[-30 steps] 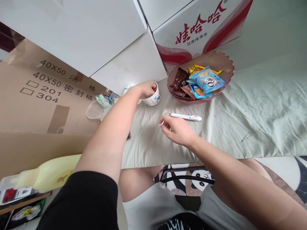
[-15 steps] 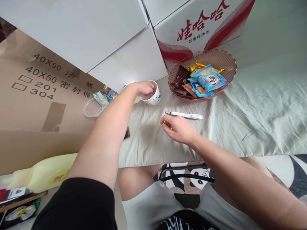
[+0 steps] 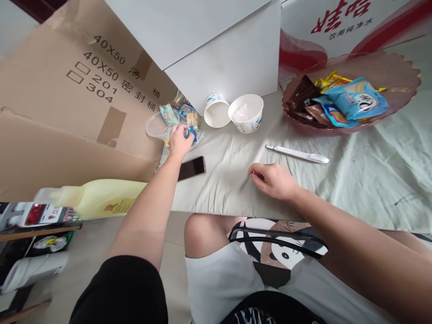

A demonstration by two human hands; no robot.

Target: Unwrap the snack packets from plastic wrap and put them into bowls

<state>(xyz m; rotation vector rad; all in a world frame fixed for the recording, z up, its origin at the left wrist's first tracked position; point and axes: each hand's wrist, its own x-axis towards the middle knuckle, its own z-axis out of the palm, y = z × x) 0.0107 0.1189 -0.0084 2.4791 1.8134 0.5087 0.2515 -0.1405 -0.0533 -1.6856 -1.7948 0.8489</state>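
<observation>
Blue snack packet [image 3: 192,134] lies at the fingertips of the left hand [image 3: 180,140], among other snack packets [image 3: 169,114] beside the cardboard box [image 3: 43,85]. The left fingers are bent; whether they pinch the packet cannot be told. Judged by its wrapper, the packet should be light, pliable and somewhat slippery, its contents possibly brittle; an edge of the wrapper is the advisable hold. Right hand [image 3: 273,181] is loosely curled over the cloth [image 3: 222,180], no object discernible in it. Phone [image 3: 193,167] lies near the left wrist; two paper cups [image 3: 245,125] sit farther right.

Cardboard box [image 3: 43,94] lettered 40X50, 201, 304
</observation>
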